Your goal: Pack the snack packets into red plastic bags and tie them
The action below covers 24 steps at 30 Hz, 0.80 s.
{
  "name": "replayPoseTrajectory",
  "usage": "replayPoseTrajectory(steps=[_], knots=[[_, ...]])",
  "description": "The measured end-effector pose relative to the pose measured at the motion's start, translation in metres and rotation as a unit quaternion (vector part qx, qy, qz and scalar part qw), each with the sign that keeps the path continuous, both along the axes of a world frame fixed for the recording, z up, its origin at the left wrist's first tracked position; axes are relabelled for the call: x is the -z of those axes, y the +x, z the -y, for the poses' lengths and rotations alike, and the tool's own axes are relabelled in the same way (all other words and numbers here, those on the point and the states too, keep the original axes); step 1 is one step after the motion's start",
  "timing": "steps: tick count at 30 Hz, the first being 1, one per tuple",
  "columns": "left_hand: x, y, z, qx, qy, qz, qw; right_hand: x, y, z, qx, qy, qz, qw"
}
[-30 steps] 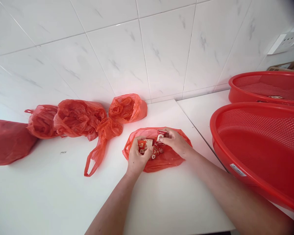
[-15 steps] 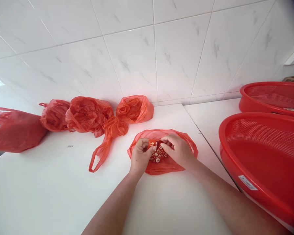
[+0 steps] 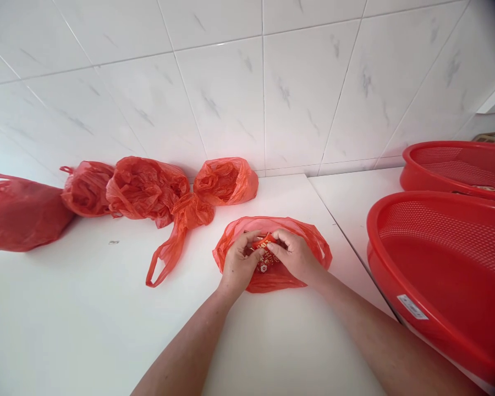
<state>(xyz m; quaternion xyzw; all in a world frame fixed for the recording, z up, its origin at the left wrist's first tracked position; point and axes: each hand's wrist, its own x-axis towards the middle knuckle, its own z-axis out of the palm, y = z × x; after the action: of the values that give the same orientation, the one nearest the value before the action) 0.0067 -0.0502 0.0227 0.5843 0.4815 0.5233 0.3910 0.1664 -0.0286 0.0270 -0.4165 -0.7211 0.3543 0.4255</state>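
A thin red plastic bag [image 3: 313, 247] lies open on the white table [image 3: 86, 319] in front of me. Both my hands are inside its mouth. My left hand [image 3: 239, 267] and my right hand [image 3: 295, 256] meet over a cluster of small red packets [image 3: 265, 263] with white print. The fingers of both hands are curled and pinched on these packets. How many packets lie there is hidden by my fingers.
Several crumpled red plastic bags [image 3: 144, 190] line the tiled wall at the back left, one more red bag [image 3: 20, 212] at the far left. Two large red mesh baskets [image 3: 449, 264] [image 3: 457, 165] stand on the right.
A second ago each hand held a separate small packet apart. Now the hands have come together over the packets in the bag. The view has shifted slightly.
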Motion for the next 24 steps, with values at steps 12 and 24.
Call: replayPoseTrajectory(steps=[12, 24], knots=[[0.0025, -0.0069, -0.0019, -0.005, -0.04, 0.037, 0.998, -0.0036, 0.0027, -0.0009, -0.046, -0.099, -0.075, 0.991], [-0.0011, -0.0087, 0.0005, -0.014, 0.014, -0.028, 0.999, -0.0033, 0.0019, 0.0006, -0.074, -0.143, -0.072, 0.984]])
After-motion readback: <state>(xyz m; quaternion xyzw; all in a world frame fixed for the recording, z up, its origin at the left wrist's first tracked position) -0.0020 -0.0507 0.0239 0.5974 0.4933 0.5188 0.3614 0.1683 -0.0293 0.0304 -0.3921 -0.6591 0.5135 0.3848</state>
